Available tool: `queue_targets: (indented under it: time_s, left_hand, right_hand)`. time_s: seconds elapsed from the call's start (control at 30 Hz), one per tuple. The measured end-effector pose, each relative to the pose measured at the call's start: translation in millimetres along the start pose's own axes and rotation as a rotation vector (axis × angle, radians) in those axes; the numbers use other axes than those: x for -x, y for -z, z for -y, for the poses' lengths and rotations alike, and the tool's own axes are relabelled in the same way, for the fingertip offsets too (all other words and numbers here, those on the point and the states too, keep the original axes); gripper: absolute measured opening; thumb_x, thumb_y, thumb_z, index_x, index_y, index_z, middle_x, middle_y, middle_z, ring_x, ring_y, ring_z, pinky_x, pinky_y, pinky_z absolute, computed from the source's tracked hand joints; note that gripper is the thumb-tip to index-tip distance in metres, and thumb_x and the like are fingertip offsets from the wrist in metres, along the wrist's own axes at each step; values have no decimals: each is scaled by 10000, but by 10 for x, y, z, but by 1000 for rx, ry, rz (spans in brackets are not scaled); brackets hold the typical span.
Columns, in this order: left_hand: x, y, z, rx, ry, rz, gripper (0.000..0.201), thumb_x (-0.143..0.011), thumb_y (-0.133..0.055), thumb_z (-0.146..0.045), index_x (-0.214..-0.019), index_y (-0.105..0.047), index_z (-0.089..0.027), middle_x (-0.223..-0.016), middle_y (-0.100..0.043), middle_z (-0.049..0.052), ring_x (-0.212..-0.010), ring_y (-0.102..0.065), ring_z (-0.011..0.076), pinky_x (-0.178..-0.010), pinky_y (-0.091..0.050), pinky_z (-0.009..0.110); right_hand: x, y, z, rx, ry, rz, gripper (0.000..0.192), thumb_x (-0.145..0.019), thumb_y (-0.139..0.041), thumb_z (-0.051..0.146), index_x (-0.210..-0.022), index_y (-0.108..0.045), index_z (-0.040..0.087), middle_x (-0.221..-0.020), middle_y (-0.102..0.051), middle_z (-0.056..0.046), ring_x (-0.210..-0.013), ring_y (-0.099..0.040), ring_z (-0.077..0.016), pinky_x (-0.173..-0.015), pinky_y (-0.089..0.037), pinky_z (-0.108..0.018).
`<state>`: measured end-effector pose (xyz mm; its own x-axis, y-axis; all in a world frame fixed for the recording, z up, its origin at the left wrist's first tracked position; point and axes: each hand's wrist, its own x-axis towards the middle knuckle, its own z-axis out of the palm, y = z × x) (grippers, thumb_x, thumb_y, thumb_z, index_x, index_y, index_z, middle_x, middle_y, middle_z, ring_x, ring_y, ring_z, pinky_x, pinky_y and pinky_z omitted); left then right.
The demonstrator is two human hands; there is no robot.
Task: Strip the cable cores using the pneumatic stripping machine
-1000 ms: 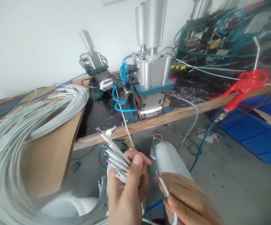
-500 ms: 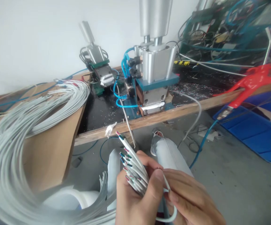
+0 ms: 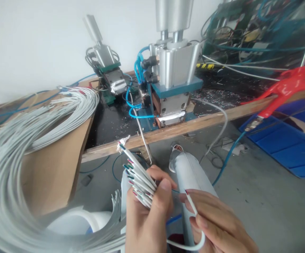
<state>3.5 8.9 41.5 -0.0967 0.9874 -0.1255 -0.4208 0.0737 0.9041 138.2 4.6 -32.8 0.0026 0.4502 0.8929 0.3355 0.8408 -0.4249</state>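
Observation:
A bundle of white cables (image 3: 139, 172) is gripped in my left hand (image 3: 149, 214), closed around it. Short coloured wire ends, red, green and blue among them, stick out of the cut sheaths, and one cable reaches farther than the others. My right hand (image 3: 218, 221), a little to the right and apart from the left, pinches a single white cable (image 3: 191, 203) near its end. That cable bends in a loop below the fingers and runs back toward my left hand. The long coil of white cables (image 3: 7, 182) sweeps away to the left onto a cardboard sheet (image 3: 54, 175).
A pneumatic press (image 3: 177, 66) with blue hoses stands at the bench's wooden edge (image 3: 110, 147); a smaller press (image 3: 105, 63) is behind left. A red air blow gun (image 3: 286, 89) hangs at right above blue bins (image 3: 286, 140). A white bucket (image 3: 73, 221) sits below left.
My hands have moved apart, the left going slightly left and up with the bundle. The single cable in my right hand now stands clear of the bundle, its coloured tip showing.

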Motion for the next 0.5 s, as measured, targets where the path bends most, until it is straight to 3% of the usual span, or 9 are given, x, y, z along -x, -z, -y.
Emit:
queue_targets:
  time_s: [0.13,0.27,0.4,0.5]
  left_hand:
    - [97,-48,32,-50,38,-27,256,-881,-830,-428,-905,-736,-191,-856,-522,-15,-554,-331,45,-496,-298,170]
    - [124,-103,-5,-28,145,12,250,-859,-850,-389,-886,-702,-189,-772,-608,-20,-633,-534,80,-577,-436,127]
    - [105,-117,-4,-61,53,15,139,-871,-799,-249,-823,-685,-185,-750,-616,-24,-671,-567,90,-642,-487,130]
    - [95,-120,15,-24,-7,33,122,-913,-726,-211,-804,-679,-184,-722,-558,-29,-626,-515,84,-593,-446,142]
  right_hand:
    - [-37,-12,-34,-45,49,7,296,-907,-544,-151,-1053,-677,69,-1320,-695,-100,-1140,-728,-242,-907,-691,-435]
    - [-34,-11,-41,-97,63,37,249,-912,-583,-141,-1057,-665,45,-1351,-672,-106,-1154,-717,-253,-910,-681,-454]
    - [-40,-20,-32,-81,59,3,208,-933,-618,-103,-1062,-676,49,-1357,-676,-99,-1120,-726,-227,-946,-670,-441]
    - [-49,-19,-29,-70,48,15,221,-919,-659,-90,-1090,-683,48,-1326,-688,-99,-1132,-722,-224,-962,-669,-411]
